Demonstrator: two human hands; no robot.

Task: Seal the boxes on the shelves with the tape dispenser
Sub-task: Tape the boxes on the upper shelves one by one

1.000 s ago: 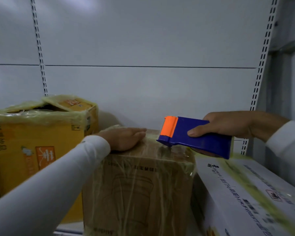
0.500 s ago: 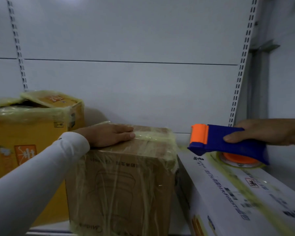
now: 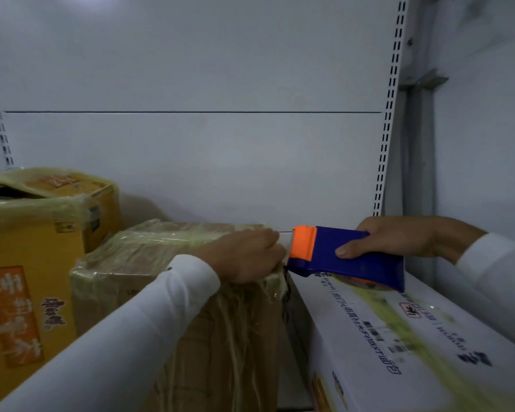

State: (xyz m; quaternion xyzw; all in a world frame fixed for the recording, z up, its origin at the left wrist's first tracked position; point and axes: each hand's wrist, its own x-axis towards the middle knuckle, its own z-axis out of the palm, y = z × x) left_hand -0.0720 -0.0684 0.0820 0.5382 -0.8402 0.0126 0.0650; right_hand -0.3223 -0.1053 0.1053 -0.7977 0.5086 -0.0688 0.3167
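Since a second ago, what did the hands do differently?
The left hand slid along the brown box top to its right edge, beside the tape dispenser. The right hand carried the dispenser off that box, above the white box. The yellow box stayed put.

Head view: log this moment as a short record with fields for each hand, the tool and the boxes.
left hand: rests on the right top edge of the brown box
right hand: grips the tape dispenser
tape dispenser: blue with orange front, low over the white box, front by the left hand
yellow box: far left, top flap raised
brown box: middle, wrapped in tape
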